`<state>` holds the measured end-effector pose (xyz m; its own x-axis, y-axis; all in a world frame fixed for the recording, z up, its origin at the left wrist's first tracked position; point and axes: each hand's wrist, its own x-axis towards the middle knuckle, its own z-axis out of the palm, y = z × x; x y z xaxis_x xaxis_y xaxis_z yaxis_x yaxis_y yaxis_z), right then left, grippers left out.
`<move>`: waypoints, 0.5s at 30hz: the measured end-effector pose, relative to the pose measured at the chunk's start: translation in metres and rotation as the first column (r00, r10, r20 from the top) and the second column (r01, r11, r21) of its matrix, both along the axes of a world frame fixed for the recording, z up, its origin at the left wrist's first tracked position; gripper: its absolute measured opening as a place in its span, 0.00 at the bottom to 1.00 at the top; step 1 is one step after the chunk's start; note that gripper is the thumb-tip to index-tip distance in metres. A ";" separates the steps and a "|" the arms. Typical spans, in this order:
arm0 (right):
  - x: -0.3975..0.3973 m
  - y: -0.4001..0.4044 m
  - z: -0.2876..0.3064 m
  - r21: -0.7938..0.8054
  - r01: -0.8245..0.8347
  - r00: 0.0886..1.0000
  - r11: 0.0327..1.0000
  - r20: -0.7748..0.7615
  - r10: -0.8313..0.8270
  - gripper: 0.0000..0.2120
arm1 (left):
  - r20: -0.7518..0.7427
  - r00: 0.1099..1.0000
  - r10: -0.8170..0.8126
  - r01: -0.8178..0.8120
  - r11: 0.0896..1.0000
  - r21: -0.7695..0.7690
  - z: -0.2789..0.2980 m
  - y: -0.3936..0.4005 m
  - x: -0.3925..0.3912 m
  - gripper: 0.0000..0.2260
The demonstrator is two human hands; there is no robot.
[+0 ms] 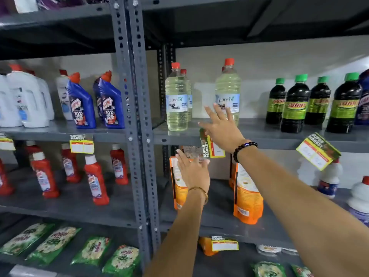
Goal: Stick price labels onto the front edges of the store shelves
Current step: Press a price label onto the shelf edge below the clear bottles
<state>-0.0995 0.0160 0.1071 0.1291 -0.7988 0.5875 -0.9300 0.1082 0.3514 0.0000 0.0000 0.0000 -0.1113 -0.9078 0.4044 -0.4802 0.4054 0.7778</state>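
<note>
Yellow price label (212, 145) hangs crooked on the grey shelf edge (179, 139), mid frame. My right hand (221, 127) is open on it, left hand (192, 171) open below, holding nothing. Next I press it flat, I think.

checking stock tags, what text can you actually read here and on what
"SUPER MARKET": price label by the right hand, and the other shelf labels; price fields unreadable.
"pure": clear bottles; the words below are blurred.
"10X TOTAL CLEAN": blue bottles; brand too blurred.
"SUNNY": dark green-capped bottles.
Red bottles, orange pouches, green packets: too blurred.
</note>
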 end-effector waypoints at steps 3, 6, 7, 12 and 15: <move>0.006 -0.009 0.002 0.025 0.071 0.997 0.997 -0.029 -0.070 0.20 | -0.001 1.000 -0.005 0.005 0.999 0.034 -0.003 -0.011 -0.002 0.15; 0.011 -0.013 0.001 0.049 0.088 0.996 0.995 -0.038 -0.086 0.20 | -0.096 0.995 -0.035 0.038 0.999 0.038 -0.007 -0.017 -0.007 0.12; 0.012 -0.014 0.001 0.052 0.095 0.995 0.994 -0.040 -0.093 0.20 | -0.120 0.992 -0.037 0.042 0.998 0.037 -0.008 -0.020 -0.007 0.11; 0.018 -0.015 0.000 0.034 0.101 0.995 0.994 0.006 -0.101 0.12 | -0.196 0.979 -0.045 0.053 0.998 0.034 -0.009 -0.020 -0.010 0.08; 0.021 -0.016 0.000 -0.011 0.077 0.997 0.997 0.023 -0.076 0.09 | -0.224 0.974 -0.034 0.042 0.999 0.034 -0.007 -0.023 -0.009 0.08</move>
